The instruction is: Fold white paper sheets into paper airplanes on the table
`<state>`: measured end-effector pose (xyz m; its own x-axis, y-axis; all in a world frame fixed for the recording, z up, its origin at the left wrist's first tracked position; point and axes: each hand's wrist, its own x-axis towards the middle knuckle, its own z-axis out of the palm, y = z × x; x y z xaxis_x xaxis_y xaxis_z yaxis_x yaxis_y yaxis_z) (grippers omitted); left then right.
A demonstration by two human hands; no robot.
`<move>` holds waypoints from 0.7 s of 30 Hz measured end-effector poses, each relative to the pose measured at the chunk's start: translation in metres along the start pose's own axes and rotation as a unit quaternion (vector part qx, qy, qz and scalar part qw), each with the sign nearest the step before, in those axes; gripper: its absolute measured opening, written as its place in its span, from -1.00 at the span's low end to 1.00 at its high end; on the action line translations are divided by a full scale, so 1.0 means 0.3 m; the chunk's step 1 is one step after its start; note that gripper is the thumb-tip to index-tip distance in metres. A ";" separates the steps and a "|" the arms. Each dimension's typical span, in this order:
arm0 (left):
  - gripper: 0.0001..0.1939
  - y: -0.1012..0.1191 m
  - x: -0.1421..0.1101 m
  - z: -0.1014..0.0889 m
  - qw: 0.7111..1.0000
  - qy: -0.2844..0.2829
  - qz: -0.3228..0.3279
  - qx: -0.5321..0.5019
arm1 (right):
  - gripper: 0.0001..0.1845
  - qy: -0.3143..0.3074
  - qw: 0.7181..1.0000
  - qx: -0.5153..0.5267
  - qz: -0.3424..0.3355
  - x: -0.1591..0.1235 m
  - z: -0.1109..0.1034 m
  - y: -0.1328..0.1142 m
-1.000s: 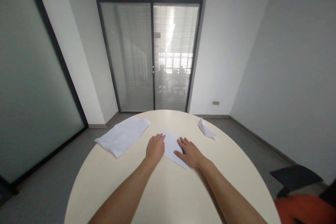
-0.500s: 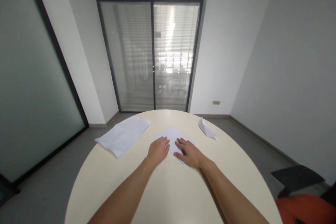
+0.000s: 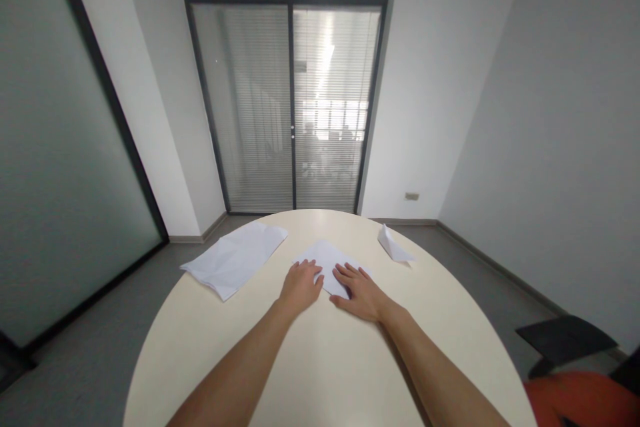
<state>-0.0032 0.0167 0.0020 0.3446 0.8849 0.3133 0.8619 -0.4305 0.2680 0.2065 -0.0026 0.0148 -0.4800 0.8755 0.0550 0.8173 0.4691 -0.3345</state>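
Observation:
A white sheet of paper [image 3: 327,260] lies on the round cream table [image 3: 320,360] in front of me. My left hand [image 3: 300,285] rests on its near left edge with the fingers stretched flat. My right hand [image 3: 359,290] lies flat on its near right part, fingers spread. Both hands press the sheet down and hold nothing.
A stack of white sheets [image 3: 235,259] lies at the table's left. A small folded paper piece [image 3: 393,245] sits at the far right. A black chair [image 3: 565,340] and something orange [image 3: 580,400] are at the lower right. Glass doors with blinds [image 3: 290,107] stand beyond.
The sheet has turned and now reaches farther away from me; its near corner no longer sticks out below my right hand. Both hands have shifted slightly on it.

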 end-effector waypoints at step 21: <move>-0.69 -0.025 -0.001 0.019 0.991 -0.003 0.095 -0.094 | -0.40 0.053 0.998 0.016 0.014 0.007 -0.021 0.008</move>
<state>-0.0076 0.0206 -0.0053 0.4965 0.7855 0.3694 0.6965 -0.6145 0.3706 0.2096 0.0010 0.0201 -0.4189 0.8966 0.1434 0.8185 0.4412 -0.3679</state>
